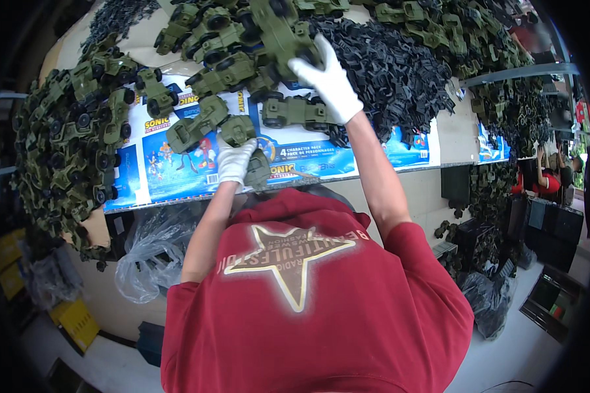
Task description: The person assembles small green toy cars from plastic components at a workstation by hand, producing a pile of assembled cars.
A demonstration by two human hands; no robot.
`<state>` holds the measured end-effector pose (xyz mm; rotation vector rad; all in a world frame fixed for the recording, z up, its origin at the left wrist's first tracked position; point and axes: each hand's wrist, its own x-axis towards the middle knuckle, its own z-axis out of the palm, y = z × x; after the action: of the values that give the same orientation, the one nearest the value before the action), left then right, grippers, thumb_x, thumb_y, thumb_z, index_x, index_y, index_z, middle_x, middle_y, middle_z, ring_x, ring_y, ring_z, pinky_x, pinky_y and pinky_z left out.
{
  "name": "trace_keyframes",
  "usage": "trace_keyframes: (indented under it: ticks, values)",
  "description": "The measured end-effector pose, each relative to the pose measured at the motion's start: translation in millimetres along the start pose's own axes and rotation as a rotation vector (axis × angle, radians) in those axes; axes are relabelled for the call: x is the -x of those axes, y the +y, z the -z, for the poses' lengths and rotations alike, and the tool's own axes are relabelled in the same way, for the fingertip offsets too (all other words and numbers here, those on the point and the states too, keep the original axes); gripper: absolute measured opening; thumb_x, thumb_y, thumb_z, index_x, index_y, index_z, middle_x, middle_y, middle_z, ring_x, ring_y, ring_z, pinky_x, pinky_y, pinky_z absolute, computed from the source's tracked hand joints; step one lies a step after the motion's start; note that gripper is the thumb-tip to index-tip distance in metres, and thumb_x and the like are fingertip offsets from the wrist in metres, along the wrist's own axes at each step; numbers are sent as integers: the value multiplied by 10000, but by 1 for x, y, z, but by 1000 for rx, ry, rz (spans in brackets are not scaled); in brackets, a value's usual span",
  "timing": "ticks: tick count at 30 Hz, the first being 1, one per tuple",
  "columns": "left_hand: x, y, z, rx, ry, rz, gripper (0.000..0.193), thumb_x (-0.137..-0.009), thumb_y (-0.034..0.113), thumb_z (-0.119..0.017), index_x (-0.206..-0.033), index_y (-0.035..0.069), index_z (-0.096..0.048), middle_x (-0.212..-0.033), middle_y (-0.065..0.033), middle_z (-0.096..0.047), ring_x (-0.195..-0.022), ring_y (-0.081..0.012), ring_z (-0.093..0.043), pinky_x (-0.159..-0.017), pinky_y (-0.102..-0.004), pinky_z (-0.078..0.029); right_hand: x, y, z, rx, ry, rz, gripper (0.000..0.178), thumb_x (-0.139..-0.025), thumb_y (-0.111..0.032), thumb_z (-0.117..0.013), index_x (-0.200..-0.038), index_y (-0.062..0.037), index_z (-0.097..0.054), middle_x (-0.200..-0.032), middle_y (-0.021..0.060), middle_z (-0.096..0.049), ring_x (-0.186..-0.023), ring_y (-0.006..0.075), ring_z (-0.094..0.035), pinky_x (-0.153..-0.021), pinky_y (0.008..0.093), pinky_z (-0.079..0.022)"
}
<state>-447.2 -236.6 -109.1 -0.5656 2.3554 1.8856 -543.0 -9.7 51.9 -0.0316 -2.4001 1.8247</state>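
My right hand point(334, 82), in a white glove, reaches over the table with thumb and fingers closed around the wheel end of an olive-green toy military vehicle point(276, 33). That vehicle is held up over the heap and looks slightly blurred. Nearer the table's front edge, my left hand point(235, 164), also gloved, has its fingers up against a small green toy vehicle part point(237, 130) and grips it. Beside that hand lies another green piece point(258, 169). A green toy vehicle with black wheels point(296, 112) rests on the printed sheet between my hands.
Blue and white printed cardboard point(196, 177) covers the table front. A large pile of small black plastic parts point(393, 72) sits right of centre. Green toy vehicles heap up at left point(65, 144) and far right point(439, 26). A clear plastic bag point(151, 252) hangs below the table.
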Motion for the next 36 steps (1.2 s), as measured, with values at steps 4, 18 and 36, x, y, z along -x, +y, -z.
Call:
trace_keyframes:
  ticks: [4, 18, 36]
  values:
    - [4, -5, 5, 101, -10, 68, 639, -766, 107, -796, -1304, 45, -456, -1133, -88, -652, -965, -190, -641, -847, -326, -521, -2, 6, 56, 177, -111, -96, 713, -811, -389, -761, -1345, 14, -514, -1219, 202, -644, -1146, 242, -615, -938, 333, -495]
    - [40, 30, 23, 208, -23, 129, 496, -802, 67, -772, -1245, 7, -557, -1063, -66, -687, -896, -126, -656, -813, -280, -535, 106, 135, 112, 194, -444, -508, 280, -852, -318, -706, -986, -73, -681, -829, 69, -671, -682, 177, -639, -578, 311, -474]
    - [46, 146, 15, -194, -508, -107, 821, -722, 263, -825, -1404, 23, -435, -1198, -137, -650, -1076, -223, -634, -931, -307, -492, 30, 20, 22, 118, -672, 171, 403, -959, -306, -548, -1288, -82, -609, -1183, 94, -656, -1068, 214, -611, -868, 320, -484]
